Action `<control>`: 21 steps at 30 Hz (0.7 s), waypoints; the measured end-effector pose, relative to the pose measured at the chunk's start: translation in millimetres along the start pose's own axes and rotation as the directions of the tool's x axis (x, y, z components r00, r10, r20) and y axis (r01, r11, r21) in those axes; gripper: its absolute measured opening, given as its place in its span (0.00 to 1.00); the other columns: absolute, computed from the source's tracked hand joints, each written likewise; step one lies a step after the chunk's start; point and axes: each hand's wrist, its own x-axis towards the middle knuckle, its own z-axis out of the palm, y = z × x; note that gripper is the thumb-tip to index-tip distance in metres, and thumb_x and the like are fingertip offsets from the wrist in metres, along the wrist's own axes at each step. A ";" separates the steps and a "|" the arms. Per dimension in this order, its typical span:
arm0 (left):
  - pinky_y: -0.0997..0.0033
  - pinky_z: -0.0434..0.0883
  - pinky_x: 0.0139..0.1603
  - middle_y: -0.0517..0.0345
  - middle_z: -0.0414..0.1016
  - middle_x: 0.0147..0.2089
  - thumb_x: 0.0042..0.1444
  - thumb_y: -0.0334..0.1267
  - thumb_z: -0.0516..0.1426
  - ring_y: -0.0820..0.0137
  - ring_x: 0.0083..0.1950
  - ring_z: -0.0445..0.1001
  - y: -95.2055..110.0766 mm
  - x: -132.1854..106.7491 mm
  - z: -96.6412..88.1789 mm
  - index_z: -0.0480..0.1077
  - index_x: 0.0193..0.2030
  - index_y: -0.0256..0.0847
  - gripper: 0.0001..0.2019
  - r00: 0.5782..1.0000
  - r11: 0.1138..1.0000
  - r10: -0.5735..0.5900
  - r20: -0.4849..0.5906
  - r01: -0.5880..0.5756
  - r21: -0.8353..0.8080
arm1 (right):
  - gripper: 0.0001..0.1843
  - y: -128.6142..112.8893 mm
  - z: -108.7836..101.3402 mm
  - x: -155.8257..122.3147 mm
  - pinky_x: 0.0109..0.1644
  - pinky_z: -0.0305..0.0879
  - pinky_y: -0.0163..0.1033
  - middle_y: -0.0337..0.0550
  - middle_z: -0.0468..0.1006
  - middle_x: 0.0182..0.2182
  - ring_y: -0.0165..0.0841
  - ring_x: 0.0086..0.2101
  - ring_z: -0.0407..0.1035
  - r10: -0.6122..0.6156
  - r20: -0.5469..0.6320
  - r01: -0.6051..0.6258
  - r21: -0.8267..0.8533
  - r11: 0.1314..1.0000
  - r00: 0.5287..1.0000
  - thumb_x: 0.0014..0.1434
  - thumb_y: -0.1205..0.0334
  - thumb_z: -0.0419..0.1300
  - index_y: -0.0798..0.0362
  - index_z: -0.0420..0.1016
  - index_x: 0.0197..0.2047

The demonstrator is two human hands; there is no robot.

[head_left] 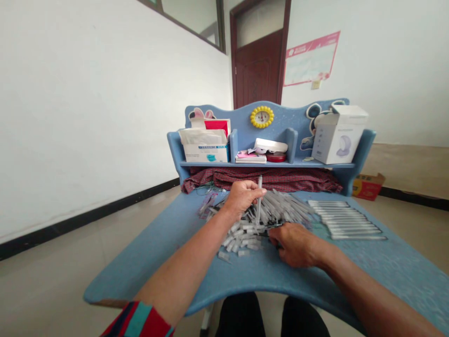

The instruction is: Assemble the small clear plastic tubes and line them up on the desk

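Observation:
My left hand [245,194] is closed in a pinch around a clear pen barrel [259,208], held nearly upright over the pile. My right hand [294,243] is low at the pile's front right edge, fingers bent together beside some thin dark pieces; what they hold, if anything, is hidden. Behind both hands lies a heap of clear pen barrels [289,206]. Short translucent pen caps [236,238] are spread in front of it. To the right, several pens [351,222] with dark ends lie side by side in a row.
The blue desk [224,276] has a shelf at its back. On it stand an opened mask box [206,152], a white carton [338,135] and a red round tin [276,157]. Checked cloth [245,178] is bunched beneath the shelf. A yellow flower-shaped clock [262,117] sits on the backboard.

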 end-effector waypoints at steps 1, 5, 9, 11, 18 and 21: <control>0.80 0.56 0.19 0.60 0.70 0.20 0.40 0.41 0.62 0.80 0.19 0.61 -0.3 0.6 -0.2 0.68 0.22 0.34 0.11 1.000 1.000 0.001 -0.003 -0.001 -0.003 | 0.11 1.3 1.0 0.1 0.26 0.47 0.35 0.45 0.77 0.27 0.34 0.27 0.69 -0.004 -0.009 0.004 0.008 1.000 1.000 0.44 0.70 0.55 0.52 0.72 0.32; 0.80 0.57 0.19 0.60 0.71 0.20 0.39 0.40 0.62 0.80 0.19 0.61 -2.3 3.0 -0.7 0.68 0.22 0.34 0.11 1.000 1.000 0.006 0.000 -0.006 -0.001 | 0.12 6.4 5.4 2.2 0.27 0.48 0.35 0.44 0.77 0.27 0.34 0.27 0.69 -0.010 -0.042 0.011 0.030 0.999 0.999 0.45 0.71 0.53 0.51 0.73 0.33; 0.80 0.57 0.19 0.59 0.71 0.20 0.40 0.41 0.62 0.79 0.19 0.62 -3.5 4.0 -1.2 0.68 0.22 0.34 0.11 1.000 1.000 0.009 0.002 -0.009 0.014 | 0.13 11.1 6.1 4.4 0.28 0.49 0.36 0.44 0.77 0.27 0.34 0.28 0.69 0.029 -0.062 -0.026 0.046 0.999 0.998 0.47 0.70 0.52 0.51 0.74 0.35; 0.80 0.57 0.19 0.60 0.71 0.20 0.40 0.41 0.62 0.79 0.19 0.62 -4.1 4.2 -1.4 0.68 0.23 0.35 0.11 1.000 1.000 0.017 -0.003 -0.017 0.022 | 0.14 12.9 5.1 4.5 0.29 0.49 0.35 0.44 0.77 0.28 0.34 0.28 0.69 0.048 -0.079 -0.043 0.064 0.997 0.996 0.47 0.70 0.53 0.51 0.74 0.36; 0.80 0.58 0.20 0.62 0.70 0.20 0.40 0.41 0.63 0.79 0.19 0.62 -6.1 5.1 -0.3 0.68 0.22 0.35 0.11 0.999 1.000 0.030 -0.017 -0.029 0.003 | 0.08 2.3 2.7 1.3 0.26 0.49 0.32 0.39 0.73 0.22 0.27 0.22 0.62 -0.019 -0.111 0.040 0.191 0.981 0.994 0.51 0.63 0.55 0.52 0.75 0.32; 0.79 0.58 0.20 0.62 0.70 0.20 0.39 0.41 0.63 0.79 0.19 0.62 -5.3 4.3 -0.3 0.68 0.22 0.35 0.12 0.999 0.999 0.036 -0.017 -0.036 0.023 | 0.10 -5.3 4.9 2.2 0.27 0.49 0.33 0.41 0.75 0.23 0.28 0.24 0.64 -0.049 -0.127 0.068 0.148 0.987 0.991 0.54 0.59 0.55 0.53 0.76 0.33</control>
